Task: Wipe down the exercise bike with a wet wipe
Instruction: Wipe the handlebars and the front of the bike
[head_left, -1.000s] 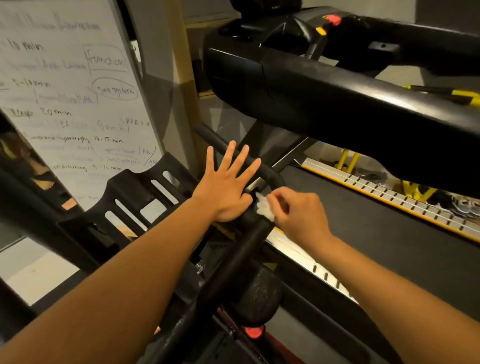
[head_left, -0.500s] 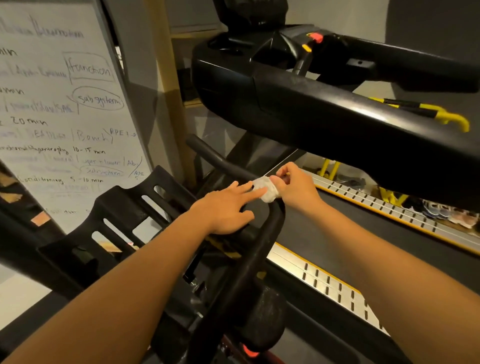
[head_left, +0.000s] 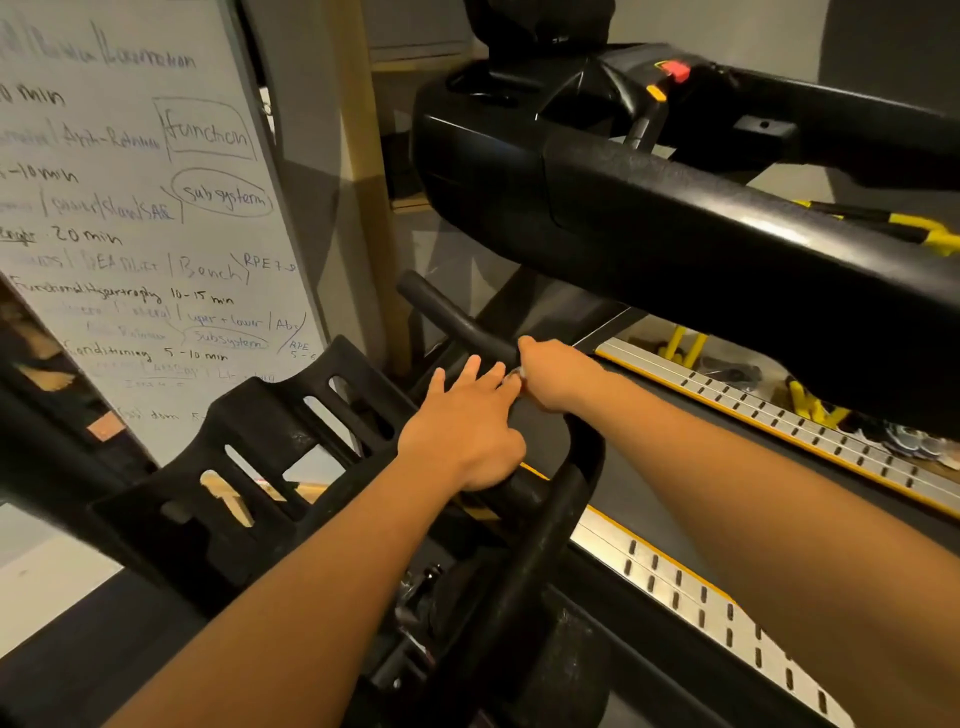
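Observation:
The exercise bike's black curved handlebar (head_left: 563, 499) runs up the middle of the view to a far tip (head_left: 436, 306). My left hand (head_left: 462, 431) lies flat on the bar with fingers spread and pointing forward. My right hand (head_left: 556, 374) is closed around the bar's upper bend, just beyond my left fingertips. The white wet wipe (head_left: 516, 372) is almost wholly hidden inside that fist; only a small pale edge shows between the two hands.
A black slotted device holder (head_left: 270, 447) sits left of the handlebar. A whiteboard (head_left: 130, 208) with writing stands at the left. A treadmill's thick black arm (head_left: 701, 249) overhangs the bar, and its belt with yellow-edged side rails (head_left: 805, 426) lies to the right.
My right hand slid with the wipe up the handlebar, from its lower bend to the upper curve. My left hand, raised with fingers splayed before, now lies flat on the bar.

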